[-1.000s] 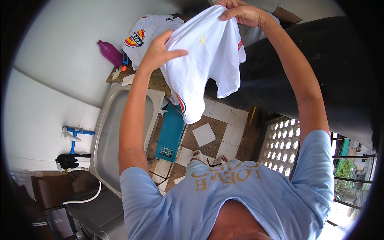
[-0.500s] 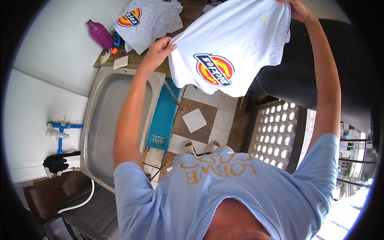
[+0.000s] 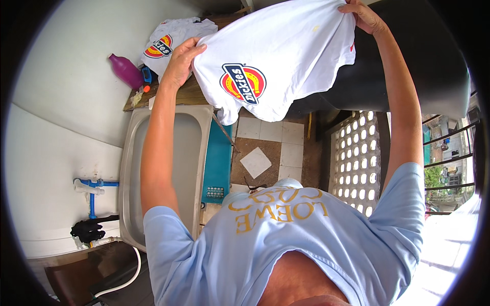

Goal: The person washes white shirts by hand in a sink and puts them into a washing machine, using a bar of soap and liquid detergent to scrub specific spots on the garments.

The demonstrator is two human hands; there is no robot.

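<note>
A white T-shirt [image 3: 286, 56] with a round red-and-yellow print on a dark band hangs spread between my raised hands. My left hand [image 3: 182, 62] pinches its upper left edge between thumb and fingers. At the upper right, my right hand [image 3: 368, 17] grips the opposite edge. A small yellowish mark shows on the fabric nearer my right hand. Its lower edge hangs in loose folds over the floor. Behind my left hand, a second white garment [image 3: 176, 31] with a similar print lies crumpled on a wooden counter [image 3: 224, 20].
A purple bottle [image 3: 125, 72] and a blue object [image 3: 146, 75] are at the counter's left end. Below stands a metal sink [image 3: 205, 132], with a teal panel [image 3: 218, 158] beside it. Blue pipes [image 3: 92, 204] run along the wall. A large black rounded form [image 3: 423, 66] fills the right.
Both hands and the T-shirt have shifted left in the picture. The view has turned slightly, with the sink and pipes now farther right and lower. Both hands keep their hold.
</note>
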